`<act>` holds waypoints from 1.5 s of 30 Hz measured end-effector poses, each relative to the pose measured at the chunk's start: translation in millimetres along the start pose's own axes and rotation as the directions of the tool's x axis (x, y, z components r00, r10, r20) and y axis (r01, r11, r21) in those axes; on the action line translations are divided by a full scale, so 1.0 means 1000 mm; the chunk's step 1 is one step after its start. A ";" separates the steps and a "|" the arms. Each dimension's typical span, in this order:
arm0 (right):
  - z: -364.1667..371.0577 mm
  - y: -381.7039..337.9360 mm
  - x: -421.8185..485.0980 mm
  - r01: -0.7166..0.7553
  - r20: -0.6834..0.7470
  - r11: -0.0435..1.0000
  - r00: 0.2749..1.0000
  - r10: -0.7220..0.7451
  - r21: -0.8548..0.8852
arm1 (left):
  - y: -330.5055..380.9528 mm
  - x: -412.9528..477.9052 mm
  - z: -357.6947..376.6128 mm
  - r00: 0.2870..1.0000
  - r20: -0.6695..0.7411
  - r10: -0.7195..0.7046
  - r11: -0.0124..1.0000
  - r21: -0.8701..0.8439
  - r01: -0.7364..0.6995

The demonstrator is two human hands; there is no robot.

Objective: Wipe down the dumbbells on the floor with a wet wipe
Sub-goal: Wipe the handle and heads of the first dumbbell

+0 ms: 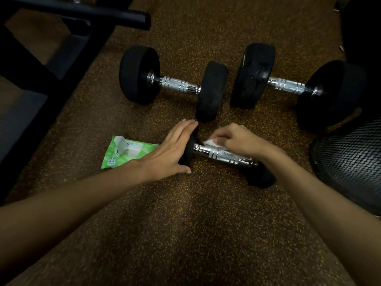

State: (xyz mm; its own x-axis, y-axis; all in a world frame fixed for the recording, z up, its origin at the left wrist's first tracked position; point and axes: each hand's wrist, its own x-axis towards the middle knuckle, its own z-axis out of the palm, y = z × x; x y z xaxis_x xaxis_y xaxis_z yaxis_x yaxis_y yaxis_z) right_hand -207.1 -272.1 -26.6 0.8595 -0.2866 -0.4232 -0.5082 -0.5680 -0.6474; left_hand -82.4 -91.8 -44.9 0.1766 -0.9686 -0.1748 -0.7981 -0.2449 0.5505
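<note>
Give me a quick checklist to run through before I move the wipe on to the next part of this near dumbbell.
1. Near dumbbell steadied: left hand lies flat against its left head. Ok.
2. Wet wipe in grip: right hand pinches it against the chrome handle. Ok.
3. Near dumbbell's right head free to reach: the right forearm partly covers it. Cannot tell.
4. Wipe pack at hand: on the floor beside the left hand, flap open. Ok.
5. Far left dumbbell and far right dumbbell already wiped: cannot tell.
</note>
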 end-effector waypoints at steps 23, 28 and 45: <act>-0.004 -0.011 0.016 -0.086 0.054 0.992 0.994 0.091 -0.090 | -0.004 0.014 -0.009 0.999 0.039 -0.029 0.998 -0.059 0.031; 0.021 -0.025 0.016 0.020 -0.129 0.993 0.991 -0.035 -0.115 | -0.004 0.014 -0.009 0.999 0.030 -0.020 0.998 -0.055 0.022; 0.031 -0.019 -0.004 0.073 -0.243 0.995 0.966 -0.086 -0.061 | -0.008 0.014 -0.006 1.000 0.013 0.000 0.997 -0.082 0.001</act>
State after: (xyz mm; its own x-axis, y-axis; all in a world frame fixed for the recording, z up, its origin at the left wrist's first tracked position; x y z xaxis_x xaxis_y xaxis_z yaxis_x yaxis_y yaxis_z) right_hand -202.9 -236.4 -31.9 0.8874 -0.4159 -0.1990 -0.4397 -0.6335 -0.6367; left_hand -69.7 -103.8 -47.0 0.1693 -0.9680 -0.1855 -0.7482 -0.2487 0.6151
